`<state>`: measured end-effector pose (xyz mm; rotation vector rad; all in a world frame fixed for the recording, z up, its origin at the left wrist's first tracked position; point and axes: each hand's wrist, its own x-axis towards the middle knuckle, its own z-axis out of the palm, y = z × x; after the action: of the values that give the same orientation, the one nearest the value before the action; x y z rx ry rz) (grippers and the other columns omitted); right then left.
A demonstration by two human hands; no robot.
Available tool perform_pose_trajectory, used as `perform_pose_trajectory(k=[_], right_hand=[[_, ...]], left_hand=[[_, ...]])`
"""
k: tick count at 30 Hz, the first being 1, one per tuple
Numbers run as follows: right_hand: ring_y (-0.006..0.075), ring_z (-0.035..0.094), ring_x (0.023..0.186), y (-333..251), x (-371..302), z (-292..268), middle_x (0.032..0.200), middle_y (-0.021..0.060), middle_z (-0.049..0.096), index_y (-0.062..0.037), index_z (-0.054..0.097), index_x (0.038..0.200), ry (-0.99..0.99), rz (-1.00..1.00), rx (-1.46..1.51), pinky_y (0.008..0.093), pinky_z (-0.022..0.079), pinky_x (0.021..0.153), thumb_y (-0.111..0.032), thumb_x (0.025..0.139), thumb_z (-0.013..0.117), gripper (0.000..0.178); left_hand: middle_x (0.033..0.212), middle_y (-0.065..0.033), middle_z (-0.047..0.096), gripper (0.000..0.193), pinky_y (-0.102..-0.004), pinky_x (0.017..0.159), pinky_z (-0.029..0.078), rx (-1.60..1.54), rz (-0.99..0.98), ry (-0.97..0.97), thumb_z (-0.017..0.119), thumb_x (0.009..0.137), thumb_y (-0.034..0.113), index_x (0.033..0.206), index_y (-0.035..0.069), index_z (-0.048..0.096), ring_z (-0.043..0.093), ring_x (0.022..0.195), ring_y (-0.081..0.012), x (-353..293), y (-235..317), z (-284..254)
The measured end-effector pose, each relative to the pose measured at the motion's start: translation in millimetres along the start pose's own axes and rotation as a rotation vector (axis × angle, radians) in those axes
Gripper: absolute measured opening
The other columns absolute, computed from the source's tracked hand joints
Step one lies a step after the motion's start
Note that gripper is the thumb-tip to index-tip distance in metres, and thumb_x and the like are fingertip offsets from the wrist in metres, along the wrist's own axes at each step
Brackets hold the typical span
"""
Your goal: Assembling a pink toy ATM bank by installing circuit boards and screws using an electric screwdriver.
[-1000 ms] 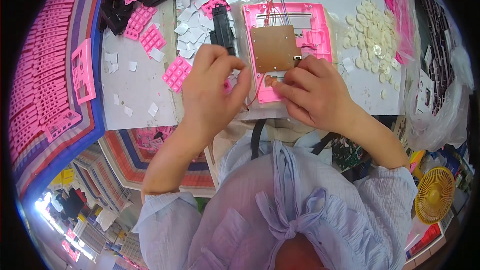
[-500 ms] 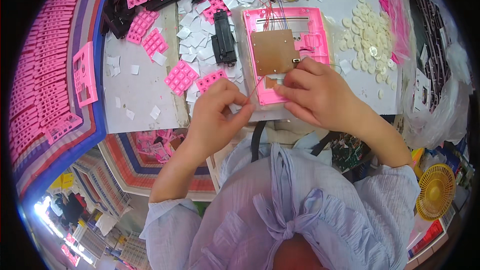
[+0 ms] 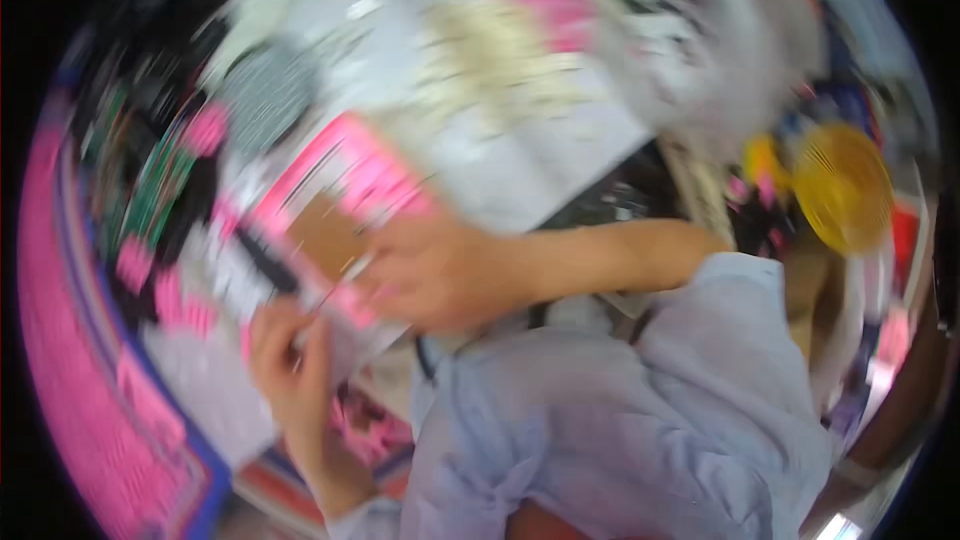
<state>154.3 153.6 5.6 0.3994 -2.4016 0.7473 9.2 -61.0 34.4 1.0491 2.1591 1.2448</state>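
Motion blurs the whole view. A pink plastic housing (image 3: 375, 170) lies tilted on the table, with a brown circuit board (image 3: 322, 235) over its near part. My right hand (image 3: 445, 275) is at the housing's near edge, beside the board; its fingertips are smeared. Close by on the left, my left hand (image 3: 285, 350) has its thumb and forefinger pinched together on a thin wire (image 3: 325, 298), faintly visible running toward the board. Next to the housing lies a black plastic part (image 3: 267, 262).
A round dish of small metal pieces (image 3: 265, 95) stands beyond the housing. Pale round pieces (image 3: 500, 60) are spread farther back. Green circuit boards (image 3: 155, 190) and pink keypads (image 3: 185, 302) lie left. A yellow fan (image 3: 842, 188) stands right. Pink parts (image 3: 85, 360) fill the far left.
The whole view has swung round, so the table and housing appear rotated and farther left. Both hands stay at the housing, the left one still pinching the wire.
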Motion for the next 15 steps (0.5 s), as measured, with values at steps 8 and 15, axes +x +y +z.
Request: perform_pose_trajectory(k=[8, 15], right_hand=[[0.0275, 0.064, 0.083, -52.1, -140.5, -109.2, 0.090, 0.0084, 0.066, -0.0102, 0.073, 0.101, 0.137, 0.768, -0.198, 0.0385, 0.053, 0.072, -0.010, 0.080, 0.074, 0.021], [0.0222, 0.068, 0.076, -81.6, -266.5, -224.9, 0.088, 0.0114, 0.069, -0.0022, 0.072, 0.102, 0.395, 1.406, -0.665, 0.0328, 0.053, 0.070, -0.011, 0.086, 0.069, 0.019]], left_hand=[[0.083, -0.0032, 0.042, 0.019, -0.0264, 0.062, 0.032, 0.111, 0.016, -0.120, 0.064, 0.096, 0.004, 0.081, -0.002, 0.053, 0.038, 0.072, -0.0108, -5.5, -37.6, -23.4], [0.079, -0.0021, 0.042, 0.023, -0.0262, 0.062, 0.032, 0.257, 0.004, -0.108, 0.065, 0.097, 0.006, 0.079, -0.001, 0.052, 0.038, 0.068, -0.0111, -10.0, -43.9, -29.3]])
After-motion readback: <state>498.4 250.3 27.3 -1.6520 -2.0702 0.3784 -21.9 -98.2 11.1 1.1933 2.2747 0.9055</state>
